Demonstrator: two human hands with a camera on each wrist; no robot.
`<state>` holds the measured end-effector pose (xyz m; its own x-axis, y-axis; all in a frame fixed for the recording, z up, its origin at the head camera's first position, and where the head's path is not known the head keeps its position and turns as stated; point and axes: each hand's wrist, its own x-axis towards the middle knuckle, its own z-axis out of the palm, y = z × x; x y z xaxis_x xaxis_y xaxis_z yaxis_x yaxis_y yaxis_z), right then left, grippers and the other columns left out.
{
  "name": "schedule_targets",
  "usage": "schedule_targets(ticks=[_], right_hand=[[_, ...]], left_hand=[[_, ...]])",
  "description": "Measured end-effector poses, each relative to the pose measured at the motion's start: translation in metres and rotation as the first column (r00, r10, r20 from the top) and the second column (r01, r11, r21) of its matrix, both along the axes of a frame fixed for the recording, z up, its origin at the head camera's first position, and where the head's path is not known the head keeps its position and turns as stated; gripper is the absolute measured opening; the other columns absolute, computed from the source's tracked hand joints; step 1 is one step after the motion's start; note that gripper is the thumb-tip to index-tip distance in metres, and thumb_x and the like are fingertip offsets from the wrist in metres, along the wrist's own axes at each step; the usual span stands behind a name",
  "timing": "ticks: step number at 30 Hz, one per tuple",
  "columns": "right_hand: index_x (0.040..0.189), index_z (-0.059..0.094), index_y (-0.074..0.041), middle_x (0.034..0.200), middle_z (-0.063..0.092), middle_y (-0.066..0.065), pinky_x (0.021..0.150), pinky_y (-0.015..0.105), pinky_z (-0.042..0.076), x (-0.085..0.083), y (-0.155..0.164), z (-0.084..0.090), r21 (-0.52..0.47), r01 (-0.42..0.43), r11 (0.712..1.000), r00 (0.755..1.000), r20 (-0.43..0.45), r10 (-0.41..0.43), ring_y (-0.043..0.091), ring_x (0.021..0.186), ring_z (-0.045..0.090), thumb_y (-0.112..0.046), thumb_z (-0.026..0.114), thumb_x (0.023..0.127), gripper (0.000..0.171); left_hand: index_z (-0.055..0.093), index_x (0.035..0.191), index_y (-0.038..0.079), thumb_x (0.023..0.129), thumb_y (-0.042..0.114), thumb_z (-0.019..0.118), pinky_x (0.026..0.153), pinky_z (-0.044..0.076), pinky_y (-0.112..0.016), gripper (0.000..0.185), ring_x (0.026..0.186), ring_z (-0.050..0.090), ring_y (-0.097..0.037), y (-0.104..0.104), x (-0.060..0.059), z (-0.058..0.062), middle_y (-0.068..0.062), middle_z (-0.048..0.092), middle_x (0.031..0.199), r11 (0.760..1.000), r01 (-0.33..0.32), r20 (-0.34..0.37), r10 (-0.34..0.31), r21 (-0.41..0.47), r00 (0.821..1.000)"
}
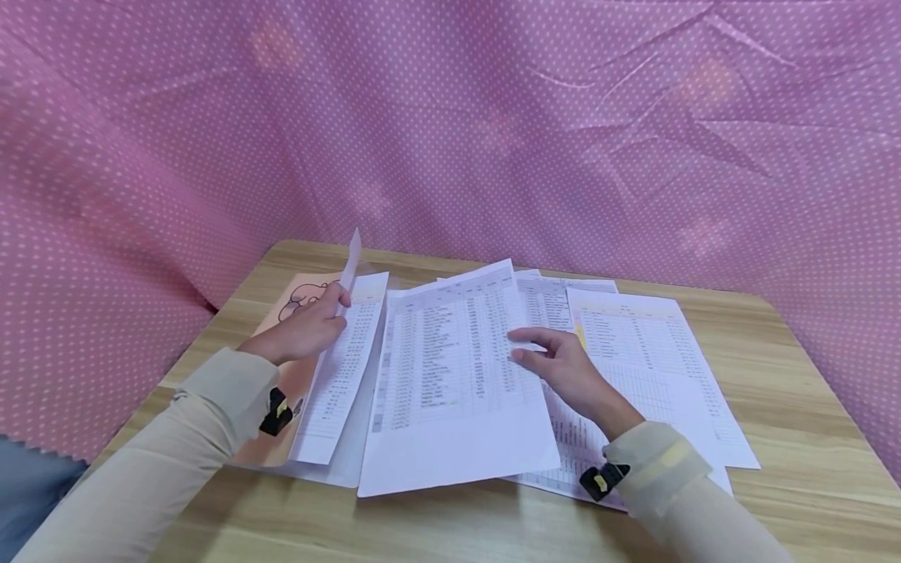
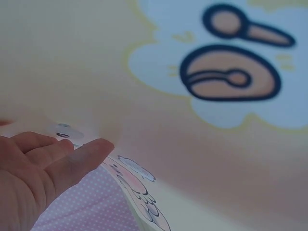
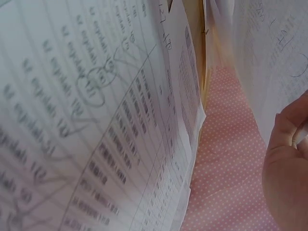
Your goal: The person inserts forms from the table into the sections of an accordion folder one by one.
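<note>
Lying spread across a wooden table [image 1: 809,367], several printed sheets covered in tables of figures are seen from above, in front of a pink dotted cloth backdrop [image 1: 493,117]. The left hand [image 1: 306,324] is curled around the edge of a narrow sheet [image 1: 341,367], which is pinched between thumb and fingers and lifted so that its top corner stands up just above the fingertips. Under that hand a peach folder [image 1: 281,309] with a cartoon drawing lies open, and the lifted sheet and other pages rest on it; in the left wrist view the folder's cartoon fills the picture just beyond the loosely straightened fingers [image 2: 62,156]. The right hand [image 1: 563,367] is laid with fingers slightly spread on the right edge of a large central sheet [image 1: 450,383], the fingertips touching the paper. Whether that sheet is pinched cannot be told. More printed pages [image 1: 647,352] lie to the right of those fingers, overlapped beneath the wrist.
</note>
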<state>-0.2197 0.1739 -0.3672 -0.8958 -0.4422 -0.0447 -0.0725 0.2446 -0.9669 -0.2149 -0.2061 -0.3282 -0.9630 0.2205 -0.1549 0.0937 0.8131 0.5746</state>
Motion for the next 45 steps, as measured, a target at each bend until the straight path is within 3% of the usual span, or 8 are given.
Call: schedule_targets(ticks=[6, 13, 29, 37, 45], right_hand=[[0.127, 0.057, -0.013, 0.130, 0.055, 0.008, 0.083, 0.034, 0.052, -0.003, -0.008, 0.000, -0.013, 0.008, 1.000, 1.000, 0.013, -0.008, 0.022, 0.102, 0.063, -0.028, 0.063, 0.090, 0.040], [0.126, 0.057, -0.012, 0.130, 0.054, 0.008, 0.083, 0.035, 0.052, -0.007, -0.016, -0.002, -0.007, 0.018, 1.000, 1.000, 0.012, -0.017, 0.022, 0.103, 0.063, -0.023, 0.061, 0.092, 0.036], [0.126, 0.058, -0.015, 0.131, 0.053, 0.006, 0.085, 0.034, 0.051, -0.009, -0.024, -0.002, 0.047, 0.035, 0.998, 0.999, 0.012, -0.035, 0.022, 0.106, 0.062, -0.023, 0.060, 0.092, 0.035], [0.128, 0.056, -0.014, 0.132, 0.053, 0.008, 0.086, 0.036, 0.051, -0.008, -0.008, 0.000, 0.065, 0.044, 0.997, 0.999, 0.010, -0.044, 0.023, 0.106, 0.062, -0.026, 0.060, 0.092, 0.038], [0.129, 0.055, -0.014, 0.135, 0.050, 0.008, 0.091, 0.041, 0.048, -0.005, 0.010, 0.005, 0.103, 0.040, 0.994, 0.999, -0.032, -0.037, 0.024, 0.111, 0.059, -0.032, 0.060, 0.091, 0.042]], left_hand=[[0.027, 0.119, 0.007, 0.095, 0.015, 0.031, 0.070, 0.036, -0.034, 0.026, 0.085, 0.050, -0.028, -0.001, 0.000, -0.001, -0.020, 0.052, 0.109, 1.000, -0.001, -0.003, 0.001, 0.004, 1.000], [0.026, 0.120, 0.007, 0.096, 0.015, 0.030, 0.070, 0.036, -0.034, 0.026, 0.087, 0.050, -0.029, -0.001, 0.001, 0.001, -0.021, 0.050, 0.113, 1.000, -0.001, 0.004, 0.001, -0.004, 1.000], [0.027, 0.121, 0.006, 0.095, 0.015, 0.030, 0.062, 0.035, -0.033, 0.028, 0.076, 0.048, -0.026, -0.002, 0.000, 0.001, -0.020, 0.051, 0.103, 1.000, 0.000, -0.004, 0.000, -0.015, 1.000], [0.027, 0.120, 0.005, 0.095, 0.014, 0.030, 0.069, 0.036, -0.033, 0.027, 0.085, 0.050, -0.029, -0.001, 0.000, 0.001, -0.020, 0.052, 0.108, 1.000, 0.005, -0.017, -0.005, -0.010, 1.000], [0.026, 0.120, 0.005, 0.095, 0.013, 0.029, 0.064, 0.036, -0.033, 0.027, 0.080, 0.049, -0.027, -0.001, 0.000, 0.002, -0.022, 0.050, 0.111, 1.000, -0.001, 0.002, 0.001, 0.004, 1.000]])
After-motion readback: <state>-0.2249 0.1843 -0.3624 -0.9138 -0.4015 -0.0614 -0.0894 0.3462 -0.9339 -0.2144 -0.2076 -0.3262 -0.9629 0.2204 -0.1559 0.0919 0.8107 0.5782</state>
